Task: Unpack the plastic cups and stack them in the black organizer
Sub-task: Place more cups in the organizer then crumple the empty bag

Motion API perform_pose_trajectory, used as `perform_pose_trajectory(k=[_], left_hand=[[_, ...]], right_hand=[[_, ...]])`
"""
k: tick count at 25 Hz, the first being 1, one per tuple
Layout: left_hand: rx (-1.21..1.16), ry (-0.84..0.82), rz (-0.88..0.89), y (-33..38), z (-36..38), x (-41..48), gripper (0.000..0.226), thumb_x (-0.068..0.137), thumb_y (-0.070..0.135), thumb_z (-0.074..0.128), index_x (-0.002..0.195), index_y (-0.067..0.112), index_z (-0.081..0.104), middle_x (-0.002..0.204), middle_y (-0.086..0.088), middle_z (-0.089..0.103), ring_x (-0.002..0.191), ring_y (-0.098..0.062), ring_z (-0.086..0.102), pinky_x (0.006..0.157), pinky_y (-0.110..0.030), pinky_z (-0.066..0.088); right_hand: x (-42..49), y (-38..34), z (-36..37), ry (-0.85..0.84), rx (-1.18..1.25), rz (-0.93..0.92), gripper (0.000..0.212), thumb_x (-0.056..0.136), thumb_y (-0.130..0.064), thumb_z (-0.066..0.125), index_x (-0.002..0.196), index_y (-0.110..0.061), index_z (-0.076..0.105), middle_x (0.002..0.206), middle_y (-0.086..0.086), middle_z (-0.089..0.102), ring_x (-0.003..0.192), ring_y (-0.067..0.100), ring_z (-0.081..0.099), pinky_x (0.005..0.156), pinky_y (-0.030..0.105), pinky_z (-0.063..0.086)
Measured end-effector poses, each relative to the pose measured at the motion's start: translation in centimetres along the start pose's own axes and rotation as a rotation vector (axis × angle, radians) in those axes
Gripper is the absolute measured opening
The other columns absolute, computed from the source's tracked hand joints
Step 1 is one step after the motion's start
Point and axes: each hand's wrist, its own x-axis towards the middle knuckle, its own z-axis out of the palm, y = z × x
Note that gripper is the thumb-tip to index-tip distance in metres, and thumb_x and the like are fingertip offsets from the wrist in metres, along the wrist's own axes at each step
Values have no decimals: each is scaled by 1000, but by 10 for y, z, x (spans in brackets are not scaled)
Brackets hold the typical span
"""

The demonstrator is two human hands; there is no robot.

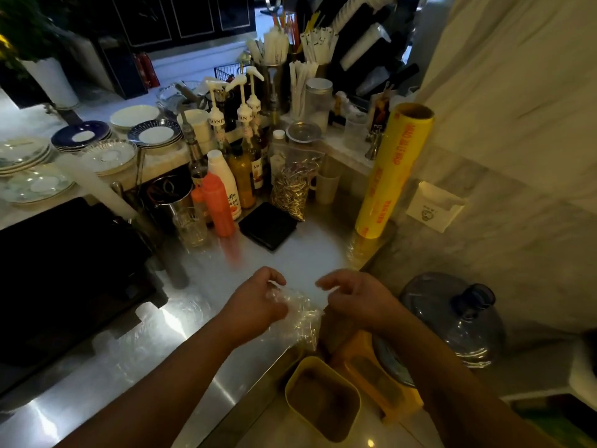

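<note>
Steel counter (pixel 155 344) crowded with bottles (pixel 226 189), saucers (pixel 106 147).

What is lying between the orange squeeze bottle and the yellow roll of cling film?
In the head view, a flat black pad lies on the steel counter between them.

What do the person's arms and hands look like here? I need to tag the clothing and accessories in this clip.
Both forearms are bare right down to the frame's lower edge, so no sleeves show. The left hand and right hand wear no gloves, and no watch, bracelet or ring can be made out, though the dim, blurry picture could hide a thin ring.
</note>
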Motion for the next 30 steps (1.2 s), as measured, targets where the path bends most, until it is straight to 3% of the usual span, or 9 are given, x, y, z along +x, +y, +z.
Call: perform_pose_trajectory(k=[3, 7, 10, 12, 14, 16, 20, 23, 30], left_hand=[[233, -56, 158, -3, 21, 12, 40, 86, 19, 76, 113, 38, 53, 94, 8, 69, 77, -8, 70, 54, -17, 53], [286, -99, 192, -18, 39, 30, 41, 83, 28, 74, 108, 47, 49, 92, 12, 69, 80, -5, 68, 60, -17, 50], [214, -146, 154, -52, 56, 45, 57, 77, 47, 80, 125, 46, 49, 119, 13, 66, 106, -8, 65, 79, -22, 54], [394, -113, 107, -81, 68, 59, 69, 78, 55, 78, 138, 38, 49, 142, 4, 58, 122, -18, 60, 96, -35, 55], [696, -79, 87, -109, 78, 74, 76, 84, 62, 68, 148, 28, 45, 161, -5, 42, 141, -30, 46, 114, -49, 43], [890, -68, 128, -137, 86, 87, 73, 95, 61, 52, 155, 23, 36, 170, -11, 25, 155, -34, 24, 123, -57, 26], [939, 14, 199, -183, 102, 96, 63, 106, 55, 27, 162, 25, 24, 174, -9, 11, 160, -30, 6, 127, -59, 12], [904, 115, 241, -199, 107, 100, 61, 103, 52, 37, 158, 26, 35, 172, -8, 23, 158, -28, 16, 127, -56, 15], [886, 162, 276, -212, 110, 107, 60, 100, 51, 45, 154, 25, 44, 169, -9, 31, 157, -30, 22, 125, -58, 19]], right_hand=[[14, 3, 14, -52, -205, -4, 54, 77, -50, 71, 128, -40, 58, 113, -15, 63, 92, 4, 62, 68, 23, 51], [42, 27, 37, -114, -377, 47, 19, 84, -31, 71, 100, -24, 63, 84, -11, 57, 80, 13, 62, 60, 24, 43], [49, 70, 49, -28, -338, 147, 21, 79, -21, 74, 99, -25, 68, 84, -13, 59, 79, 13, 62, 63, 29, 53], [49, 103, 62, 38, -369, 206, 23, 78, -21, 71, 100, -26, 68, 88, -12, 59, 85, 16, 64, 63, 27, 48], [48, 138, 78, 61, -357, 274, 25, 82, -20, 68, 105, -28, 67, 92, -6, 61, 84, 19, 62, 63, 22, 42], [48, 173, 96, 36, -334, 353, 32, 88, -20, 65, 119, -24, 65, 109, 4, 68, 90, 22, 63, 72, 28, 47], [58, 232, 126, -11, -281, 528, 34, 85, -23, 63, 118, -19, 65, 115, 10, 70, 107, 33, 66, 89, 43, 55], [71, 273, 147, -56, -308, 595, 38, 84, -22, 65, 121, -18, 67, 116, 10, 70, 107, 31, 66, 86, 39, 52], [119, 347, 209, -194, -347, 670, 33, 87, -22, 62, 119, -14, 63, 115, 14, 69, 106, 36, 66, 86, 46, 53]])
